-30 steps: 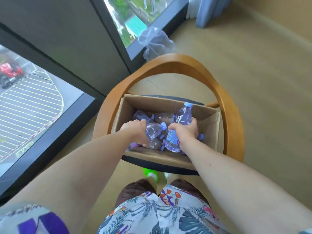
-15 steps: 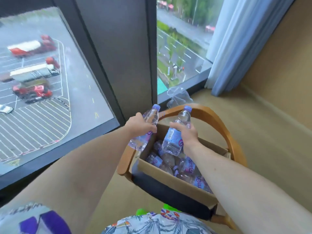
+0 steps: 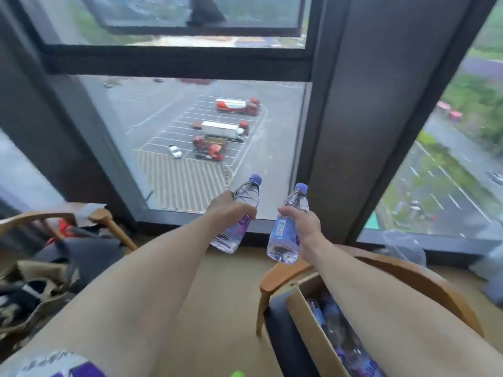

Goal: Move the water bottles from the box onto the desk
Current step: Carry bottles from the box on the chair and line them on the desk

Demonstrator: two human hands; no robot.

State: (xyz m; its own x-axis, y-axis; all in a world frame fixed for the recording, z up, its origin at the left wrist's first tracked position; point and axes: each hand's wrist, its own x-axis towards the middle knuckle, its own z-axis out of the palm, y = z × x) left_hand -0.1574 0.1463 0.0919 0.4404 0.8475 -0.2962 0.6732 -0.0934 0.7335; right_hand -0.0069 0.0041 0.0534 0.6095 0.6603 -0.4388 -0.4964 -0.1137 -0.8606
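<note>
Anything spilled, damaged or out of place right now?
Nothing stands out. The left hand and right hand each grip a capped clear plastic water bottle, upright-ish, no leaks visible. More bottles lie loose in the brown cardboard box on the wooden chair.

held bottles [image 3: 285,232]: 2 | box [image 3: 313,330]: 1 | chairs [image 3: 424,276]: 2

Box [image 3: 313,330] sitting on chair [image 3: 424,270] at right, bottles [image 3: 334,330] lying inside; second chair [image 3: 109,221] standing left, window [image 3: 206,142] behind.
</note>
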